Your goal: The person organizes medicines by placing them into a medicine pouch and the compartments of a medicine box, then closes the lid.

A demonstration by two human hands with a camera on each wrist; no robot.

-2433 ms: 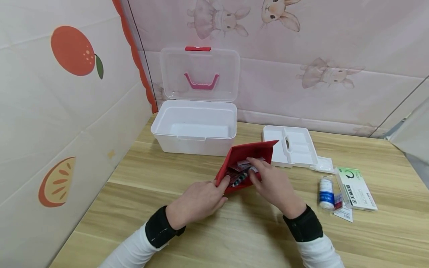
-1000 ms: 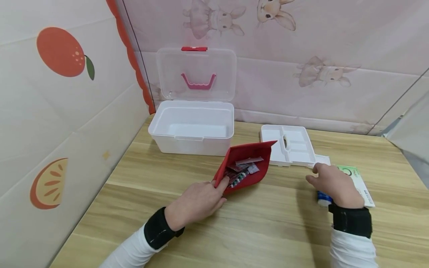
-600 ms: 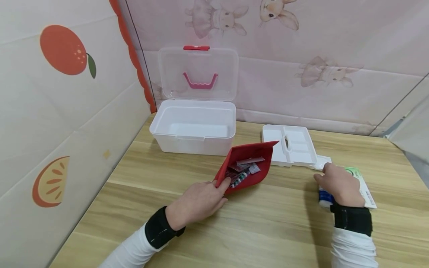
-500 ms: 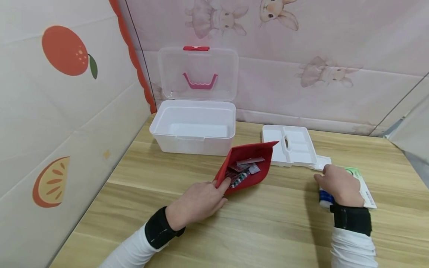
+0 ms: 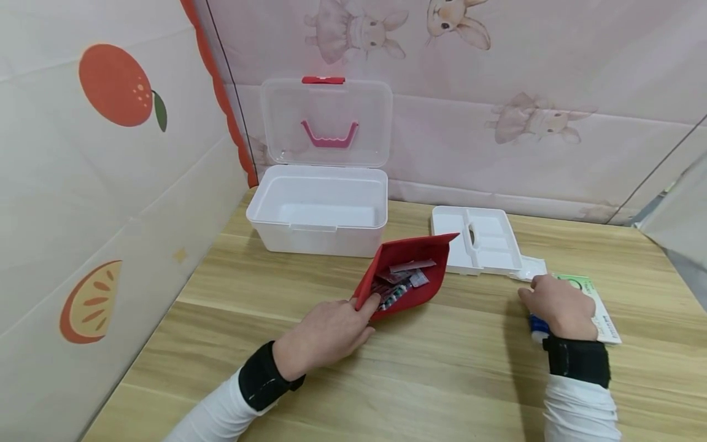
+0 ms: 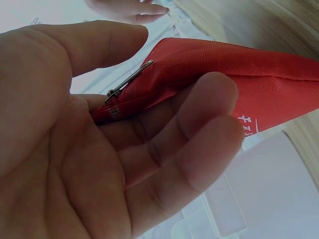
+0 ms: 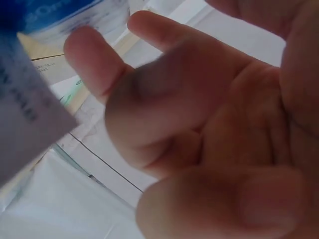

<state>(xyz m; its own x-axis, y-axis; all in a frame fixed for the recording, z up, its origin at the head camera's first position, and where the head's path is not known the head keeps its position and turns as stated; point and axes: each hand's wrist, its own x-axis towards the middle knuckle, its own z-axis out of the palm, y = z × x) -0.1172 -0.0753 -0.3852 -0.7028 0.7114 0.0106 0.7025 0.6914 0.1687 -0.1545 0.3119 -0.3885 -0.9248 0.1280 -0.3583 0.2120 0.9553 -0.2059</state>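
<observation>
My left hand (image 5: 326, 334) lies on the wooden table and pinches the near corner of an open red zip pouch (image 5: 411, 276) with several sachets and pill strips inside. In the left wrist view the pouch (image 6: 239, 74) sits between the thumb and the curled fingers of my left hand (image 6: 99, 164). My right hand (image 5: 558, 304) hovers palm down over a small white bottle with a blue label (image 5: 536, 324) at the right. In the right wrist view its fingers (image 7: 199, 129) are loosely bent and hold nothing, with the bottle (image 7: 65, 17) just beyond the fingertips.
A white storage box (image 5: 320, 236) with a clear raised lid (image 5: 326, 123) stands at the back. A white divided tray (image 5: 480, 245) lies right of the pouch. A green-and-white carton (image 5: 599, 313) and a small clear packet (image 5: 530, 269) lie by the right hand. Padded walls close in left and behind.
My right hand left the pouch, moved right to the bottle and carton, and settled over the bottle. The left hand kept its hold on the pouch.
</observation>
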